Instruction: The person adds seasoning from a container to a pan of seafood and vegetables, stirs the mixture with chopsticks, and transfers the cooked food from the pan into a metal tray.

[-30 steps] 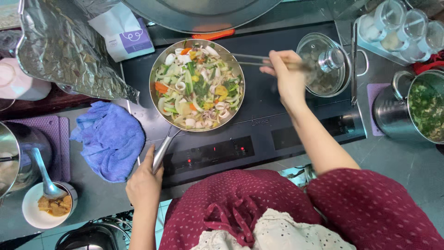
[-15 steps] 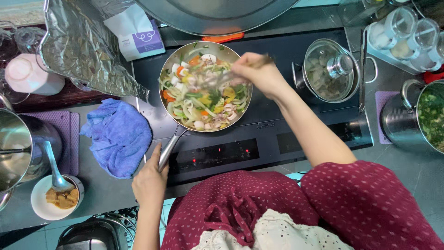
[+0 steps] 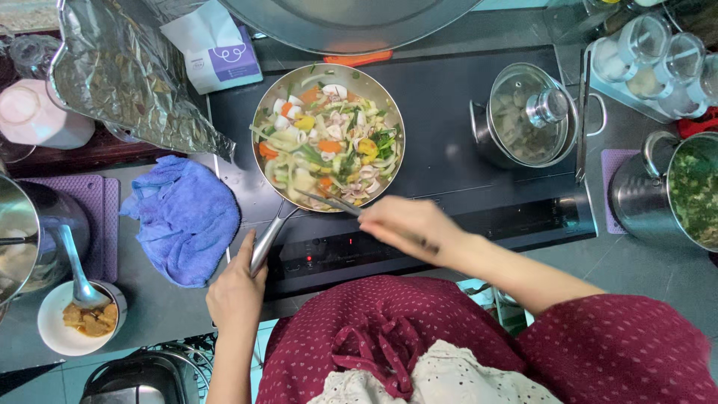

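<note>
A steel frying pan (image 3: 263, 112) full of mixed vegetables and white pieces (image 3: 329, 150) sits on a black induction cooktop (image 3: 441, 157). My left hand (image 3: 238, 288) grips the end of the pan's long handle (image 3: 268, 238). Just past the pan's near rim, my right hand (image 3: 404, 224) holds metal chopsticks (image 3: 333, 202), and their tips reach into the food at the pan's near edge.
A lidded pot (image 3: 527, 120) stands right of the pan, and another pot with greens (image 3: 692, 191) at the far right. A blue cloth (image 3: 187, 217), crumpled foil (image 3: 120, 75), a small bowl with a spoon (image 3: 75, 314) and a steel pot (image 3: 22, 232) lie to the left. Glass jars (image 3: 651, 52) stand at back right.
My right hand came from over the lidded pot, crossed the pan and now is at the pan's near edge with the chopsticks. The left hand stayed on the handle.
</note>
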